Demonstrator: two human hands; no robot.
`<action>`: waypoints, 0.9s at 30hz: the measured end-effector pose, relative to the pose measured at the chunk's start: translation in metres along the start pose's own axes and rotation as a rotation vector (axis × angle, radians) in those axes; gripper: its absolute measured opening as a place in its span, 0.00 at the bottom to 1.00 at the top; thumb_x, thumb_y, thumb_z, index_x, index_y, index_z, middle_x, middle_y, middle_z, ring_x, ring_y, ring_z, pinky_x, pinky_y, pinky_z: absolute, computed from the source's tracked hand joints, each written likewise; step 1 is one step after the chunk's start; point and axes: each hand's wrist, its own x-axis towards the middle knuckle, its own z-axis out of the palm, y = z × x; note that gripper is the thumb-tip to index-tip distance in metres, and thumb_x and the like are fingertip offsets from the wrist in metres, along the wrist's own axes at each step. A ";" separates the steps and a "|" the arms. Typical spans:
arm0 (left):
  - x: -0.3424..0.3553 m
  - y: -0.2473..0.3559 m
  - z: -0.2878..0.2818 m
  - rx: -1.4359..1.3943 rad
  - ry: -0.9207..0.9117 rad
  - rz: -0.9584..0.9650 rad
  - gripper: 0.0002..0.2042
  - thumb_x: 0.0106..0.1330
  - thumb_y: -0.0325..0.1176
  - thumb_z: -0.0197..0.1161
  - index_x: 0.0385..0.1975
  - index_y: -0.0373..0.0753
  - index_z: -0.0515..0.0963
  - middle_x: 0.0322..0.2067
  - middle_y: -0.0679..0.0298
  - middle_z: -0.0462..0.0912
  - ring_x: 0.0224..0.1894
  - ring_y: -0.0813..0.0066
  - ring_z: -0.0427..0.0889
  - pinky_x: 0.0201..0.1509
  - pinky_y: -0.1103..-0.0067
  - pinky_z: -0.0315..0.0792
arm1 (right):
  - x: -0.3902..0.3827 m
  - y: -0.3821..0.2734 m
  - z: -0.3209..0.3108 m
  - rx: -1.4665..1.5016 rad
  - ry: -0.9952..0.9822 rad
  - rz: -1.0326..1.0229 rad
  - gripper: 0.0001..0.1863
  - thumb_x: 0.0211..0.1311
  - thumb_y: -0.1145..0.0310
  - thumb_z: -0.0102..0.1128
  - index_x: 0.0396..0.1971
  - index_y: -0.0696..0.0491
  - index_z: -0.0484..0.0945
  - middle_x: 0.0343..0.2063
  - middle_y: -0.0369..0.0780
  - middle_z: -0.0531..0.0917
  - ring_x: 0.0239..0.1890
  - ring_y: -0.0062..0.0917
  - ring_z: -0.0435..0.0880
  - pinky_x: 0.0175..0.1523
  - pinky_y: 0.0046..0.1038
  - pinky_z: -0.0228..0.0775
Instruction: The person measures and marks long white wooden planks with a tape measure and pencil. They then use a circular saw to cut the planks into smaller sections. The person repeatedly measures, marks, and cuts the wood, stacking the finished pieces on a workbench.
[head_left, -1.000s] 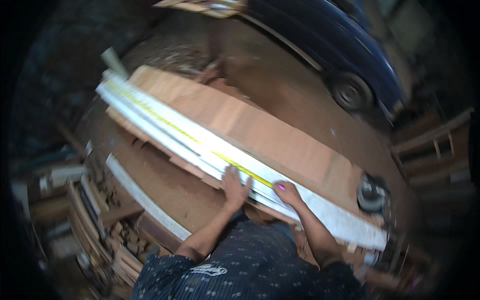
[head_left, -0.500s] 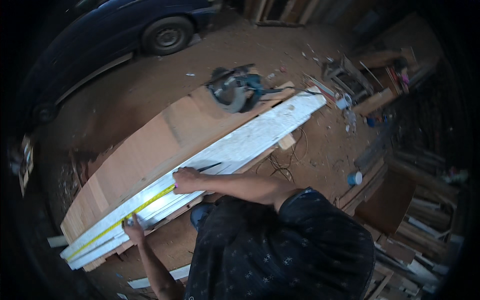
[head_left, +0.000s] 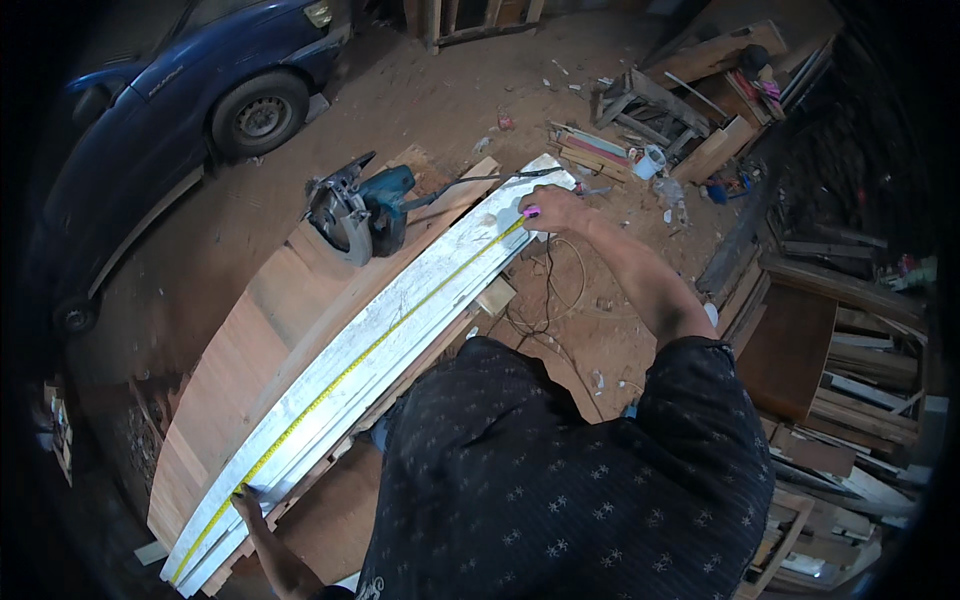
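Long white-painted plank (head_left: pixel 380 330) lying diagonally atop wide brown wooden boards (head_left: pixel 260 330); yellow measuring tape (head_left: pixel 370 345) stretched along plank, nearly end to end. Right hand (head_left: pixel 552 208), arm fully extended, fingers closed on tape at far end of plank. Left hand (head_left: pixel 246 497) pressed on tape near near end; grip there too small to judge, cannot tell. Teal circular saw (head_left: pixel 360 210) resting on brown boards beside plank, cord trailing. White cup (head_left: pixel 650 160) on dirt ground, contents not visible. Blue car (head_left: pixel 170 110) well apart.
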 end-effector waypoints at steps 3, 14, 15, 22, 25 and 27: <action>-0.003 0.001 0.004 0.038 0.051 -0.007 0.28 0.73 0.47 0.62 0.54 0.22 0.73 0.47 0.40 0.81 0.48 0.46 0.80 0.54 0.60 0.74 | 0.000 0.014 0.003 -0.016 0.014 0.059 0.23 0.54 0.50 0.66 0.48 0.44 0.85 0.42 0.48 0.84 0.52 0.45 0.82 0.59 0.42 0.74; -0.001 -0.001 0.008 0.076 0.125 -0.015 0.29 0.72 0.48 0.63 0.54 0.22 0.73 0.47 0.40 0.81 0.47 0.46 0.81 0.52 0.60 0.75 | 0.009 0.025 0.021 -0.058 0.058 0.048 0.21 0.52 0.51 0.66 0.45 0.45 0.85 0.40 0.47 0.84 0.49 0.44 0.83 0.57 0.42 0.76; -0.001 -0.002 0.008 0.074 0.125 -0.018 0.29 0.72 0.48 0.63 0.54 0.22 0.73 0.47 0.40 0.81 0.47 0.46 0.81 0.52 0.60 0.75 | 0.008 0.023 0.020 -0.056 0.064 0.050 0.21 0.52 0.51 0.66 0.44 0.45 0.85 0.40 0.47 0.85 0.49 0.44 0.84 0.57 0.42 0.76; -0.005 0.001 0.005 0.035 0.124 -0.031 0.30 0.72 0.49 0.63 0.55 0.22 0.73 0.48 0.41 0.81 0.47 0.46 0.81 0.51 0.60 0.76 | 0.006 0.009 0.010 0.077 -0.109 -0.034 0.23 0.53 0.53 0.68 0.46 0.49 0.85 0.44 0.47 0.87 0.47 0.42 0.86 0.54 0.40 0.78; -0.029 -0.005 0.010 -0.016 0.250 -0.089 0.30 0.72 0.50 0.64 0.55 0.22 0.73 0.48 0.41 0.81 0.47 0.47 0.81 0.50 0.60 0.76 | 0.003 -0.043 0.022 0.189 -0.184 -0.301 0.24 0.54 0.55 0.70 0.48 0.51 0.85 0.45 0.47 0.87 0.48 0.39 0.86 0.55 0.38 0.78; -0.050 -0.001 0.039 -0.323 0.688 -0.230 0.33 0.71 0.53 0.64 0.56 0.22 0.72 0.48 0.41 0.82 0.46 0.48 0.84 0.48 0.61 0.78 | -0.001 -0.088 0.048 0.274 -0.356 -0.368 0.24 0.56 0.55 0.70 0.50 0.50 0.85 0.45 0.46 0.88 0.48 0.38 0.86 0.56 0.38 0.78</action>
